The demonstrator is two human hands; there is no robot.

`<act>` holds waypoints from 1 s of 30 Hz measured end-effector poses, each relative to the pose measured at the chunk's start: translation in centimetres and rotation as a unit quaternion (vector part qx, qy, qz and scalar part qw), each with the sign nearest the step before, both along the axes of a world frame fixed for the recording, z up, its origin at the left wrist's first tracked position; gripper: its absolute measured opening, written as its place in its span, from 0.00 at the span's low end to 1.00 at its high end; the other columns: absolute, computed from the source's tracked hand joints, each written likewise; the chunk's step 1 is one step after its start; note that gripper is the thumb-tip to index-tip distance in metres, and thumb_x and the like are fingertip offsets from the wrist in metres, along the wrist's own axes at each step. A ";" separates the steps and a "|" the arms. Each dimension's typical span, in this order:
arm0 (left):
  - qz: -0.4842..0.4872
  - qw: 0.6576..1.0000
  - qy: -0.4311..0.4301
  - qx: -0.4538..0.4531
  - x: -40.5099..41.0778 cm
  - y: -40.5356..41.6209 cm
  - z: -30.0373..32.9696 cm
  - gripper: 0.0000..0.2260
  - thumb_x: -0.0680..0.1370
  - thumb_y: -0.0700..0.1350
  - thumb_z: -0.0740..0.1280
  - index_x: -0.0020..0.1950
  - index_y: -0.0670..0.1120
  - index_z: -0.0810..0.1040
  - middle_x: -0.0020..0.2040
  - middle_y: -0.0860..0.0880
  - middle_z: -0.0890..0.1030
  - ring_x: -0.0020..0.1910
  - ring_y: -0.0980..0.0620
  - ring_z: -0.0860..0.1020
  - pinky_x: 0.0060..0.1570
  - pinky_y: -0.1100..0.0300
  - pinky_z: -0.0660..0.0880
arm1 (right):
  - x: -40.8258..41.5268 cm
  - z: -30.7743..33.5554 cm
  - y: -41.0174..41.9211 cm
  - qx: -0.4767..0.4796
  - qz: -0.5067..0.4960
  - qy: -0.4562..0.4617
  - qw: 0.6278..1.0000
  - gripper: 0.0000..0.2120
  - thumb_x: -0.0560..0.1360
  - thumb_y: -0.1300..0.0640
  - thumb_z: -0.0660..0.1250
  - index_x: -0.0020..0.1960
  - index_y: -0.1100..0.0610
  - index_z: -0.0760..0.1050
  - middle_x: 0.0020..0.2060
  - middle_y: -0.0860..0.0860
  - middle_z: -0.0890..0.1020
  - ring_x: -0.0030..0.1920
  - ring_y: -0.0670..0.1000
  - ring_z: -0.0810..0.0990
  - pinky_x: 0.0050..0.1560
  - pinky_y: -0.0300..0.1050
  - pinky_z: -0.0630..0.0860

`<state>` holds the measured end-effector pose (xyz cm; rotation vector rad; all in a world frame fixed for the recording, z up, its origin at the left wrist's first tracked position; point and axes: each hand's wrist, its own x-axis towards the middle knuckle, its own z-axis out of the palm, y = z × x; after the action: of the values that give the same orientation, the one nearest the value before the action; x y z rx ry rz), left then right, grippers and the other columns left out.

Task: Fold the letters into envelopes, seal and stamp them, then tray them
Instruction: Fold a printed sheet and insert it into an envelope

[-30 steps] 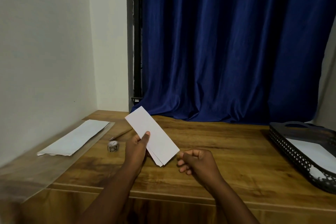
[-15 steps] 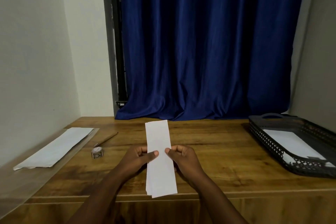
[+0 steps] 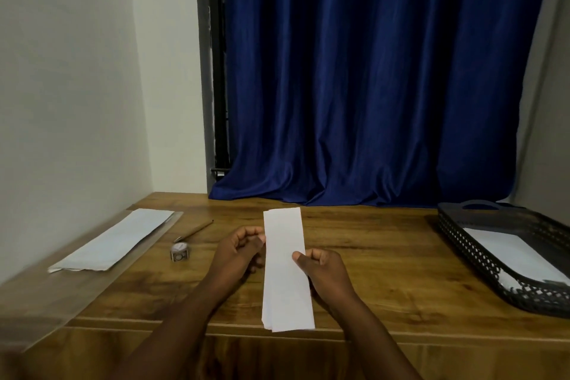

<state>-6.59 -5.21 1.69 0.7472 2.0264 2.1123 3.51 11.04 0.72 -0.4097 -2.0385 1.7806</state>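
Note:
A folded white letter stands lengthwise above the wooden table, its long side running away from me. My left hand pinches its left edge near the top. My right hand grips its right edge lower down, thumb on the front face. White envelopes lie in a stack at the left. A small roll of stamps sits near a pencil. The black mesh tray at the right holds white paper.
A dark blue curtain hangs behind the table. A white wall closes the left side. A clear plastic sheet lies under the envelopes and reaches past the table's front left edge.
The letter turned from a slant to straight lengthwise, and my right hand took hold of it. Since half a second ago my left hand slid up and my right hand down its edges.

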 end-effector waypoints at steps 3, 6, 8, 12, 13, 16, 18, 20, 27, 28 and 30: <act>0.035 0.999 0.033 0.007 -0.4 -1.4 1.1 0.07 0.81 0.45 0.70 0.58 0.53 0.83 0.50 0.48 0.86 0.47 0.47 0.84 0.48 0.50 0.82 | 0.2 -0.3 0.2 0.013 -0.004 0.002 1.000 0.08 0.79 0.51 0.70 0.50 0.56 0.83 0.43 0.48 0.88 0.43 0.48 0.88 0.48 0.49 0.85; 0.066 0.983 0.165 -0.051 -2.4 -4.8 2.9 0.07 0.79 0.45 0.72 0.57 0.52 0.83 0.50 0.53 0.86 0.48 0.53 0.84 0.51 0.57 0.81 | 0.3 -0.3 0.2 0.028 -0.004 0.006 1.000 0.07 0.79 0.52 0.71 0.51 0.55 0.82 0.43 0.48 0.88 0.42 0.48 0.88 0.46 0.52 0.85; 0.101 0.962 0.227 -0.111 -4.6 -8.0 4.3 0.07 0.78 0.46 0.73 0.56 0.52 0.83 0.48 0.55 0.86 0.46 0.57 0.83 0.48 0.65 0.78 | 0.5 -0.2 0.0 0.035 -0.005 0.007 0.999 0.05 0.79 0.53 0.71 0.51 0.54 0.82 0.42 0.48 0.88 0.40 0.47 0.88 0.40 0.47 0.84; 0.215 0.905 0.231 -0.286 -10.2 -15.9 5.2 0.07 0.78 0.48 0.73 0.56 0.52 0.83 0.51 0.56 0.85 0.51 0.57 0.82 0.54 0.61 0.78 | 0.2 -0.4 0.0 0.075 -0.014 0.000 0.997 0.05 0.78 0.51 0.71 0.48 0.52 0.81 0.42 0.48 0.87 0.40 0.47 0.87 0.40 0.46 0.82; 0.236 0.886 0.212 -0.338 -11.5 -17.8 5.0 0.09 0.78 0.49 0.73 0.57 0.50 0.82 0.53 0.54 0.84 0.54 0.54 0.82 0.57 0.57 0.77 | 0.0 -0.5 -0.1 0.083 -0.016 -0.004 0.996 0.06 0.78 0.50 0.71 0.48 0.52 0.81 0.42 0.47 0.87 0.41 0.48 0.87 0.42 0.48 0.83; 0.264 0.836 0.150 -0.458 -14.0 -22.0 4.2 0.19 0.79 0.55 0.71 0.65 0.45 0.79 0.64 0.46 0.81 0.63 0.46 0.79 0.61 0.55 0.72 | -0.5 -0.7 -0.1 0.096 -0.018 -0.016 0.995 0.07 0.78 0.49 0.71 0.47 0.53 0.81 0.43 0.48 0.85 0.43 0.51 0.85 0.43 0.48 0.81; 0.267 0.818 0.115 -0.497 -15.1 -23.0 3.6 0.26 0.78 0.62 0.70 0.68 0.46 0.76 0.68 0.44 0.78 0.66 0.45 0.76 0.63 0.53 0.71 | -0.7 -0.7 0.0 0.094 -0.016 -0.011 0.995 0.07 0.78 0.50 0.71 0.46 0.53 0.81 0.43 0.48 0.85 0.43 0.51 0.85 0.41 0.47 0.79; 0.261 0.802 0.089 -0.530 -15.8 -23.0 3.1 0.33 0.75 0.69 0.68 0.70 0.48 0.74 0.71 0.45 0.76 0.68 0.45 0.75 0.66 0.50 0.71 | -0.8 -0.7 0.1 0.097 -0.012 -0.009 0.995 0.07 0.78 0.50 0.71 0.46 0.54 0.81 0.42 0.48 0.85 0.42 0.50 0.85 0.42 0.48 0.81; 0.230 0.687 0.101 -0.682 -16.8 -21.5 3.4 0.35 0.73 0.74 0.65 0.67 0.48 0.79 0.65 0.48 0.80 0.60 0.48 0.78 0.56 0.55 0.73 | -1.2 -1.0 0.4 0.110 -0.009 -0.002 0.994 0.05 0.77 0.52 0.72 0.45 0.52 0.81 0.42 0.46 0.85 0.44 0.50 0.84 0.42 0.45 0.78; 0.236 0.678 0.109 -0.687 -17.0 -21.4 3.4 0.34 0.73 0.73 0.65 0.65 0.48 0.79 0.63 0.48 0.81 0.56 0.49 0.79 0.52 0.56 0.74 | -1.3 -1.0 0.4 0.110 -0.009 -0.001 0.994 0.05 0.77 0.52 0.72 0.45 0.51 0.81 0.43 0.46 0.85 0.44 0.49 0.84 0.41 0.44 0.77; 0.248 0.658 0.132 -0.699 -17.1 -21.2 3.6 0.30 0.75 0.70 0.65 0.63 0.47 0.80 0.58 0.48 0.83 0.50 0.50 0.79 0.47 0.58 0.73 | -1.4 -1.1 0.4 0.108 -0.012 -0.001 0.994 0.04 0.77 0.52 0.72 0.44 0.50 0.80 0.43 0.45 0.84 0.44 0.49 0.83 0.40 0.43 0.76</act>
<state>-23.66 -26.45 5.28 0.1513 3.2359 -0.0848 2.08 11.46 -0.33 -0.3679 -2.1887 1.5266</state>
